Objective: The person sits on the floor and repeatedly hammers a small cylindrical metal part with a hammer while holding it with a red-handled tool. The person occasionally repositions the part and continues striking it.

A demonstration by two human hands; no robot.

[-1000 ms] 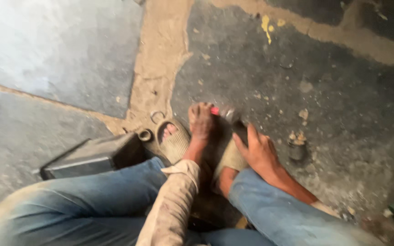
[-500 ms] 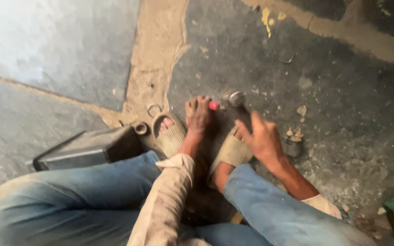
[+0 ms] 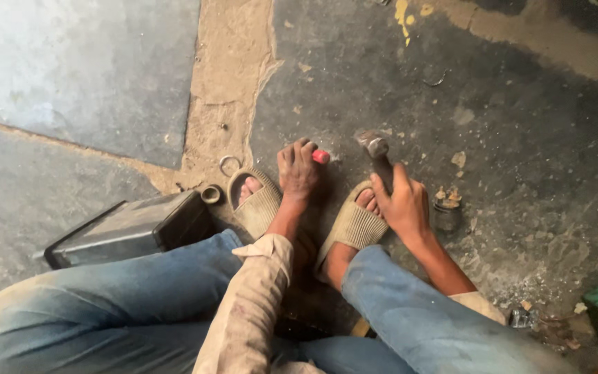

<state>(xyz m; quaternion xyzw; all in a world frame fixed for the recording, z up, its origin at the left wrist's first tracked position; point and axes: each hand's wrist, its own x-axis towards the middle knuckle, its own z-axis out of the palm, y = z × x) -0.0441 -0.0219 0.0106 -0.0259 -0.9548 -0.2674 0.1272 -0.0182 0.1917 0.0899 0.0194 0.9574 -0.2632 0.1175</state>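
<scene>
— Stone floor (image 3: 534, 173), frame centre: what's where?
— My left hand (image 3: 297, 170) pinches a red-tipped tool (image 3: 320, 156); my right hand (image 3: 403, 204) grips the hammer (image 3: 376, 149). I'd strike squarely, fingers clear.

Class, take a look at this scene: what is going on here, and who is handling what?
A person in jeans sits low over a gritty stone floor, feet in tan sandals. The left hand pinches a small red-tipped tool down against the floor between the feet. The right hand grips a hammer, its head raised just beside the tool. A dark metal box and small rings lie nearby.
</scene>
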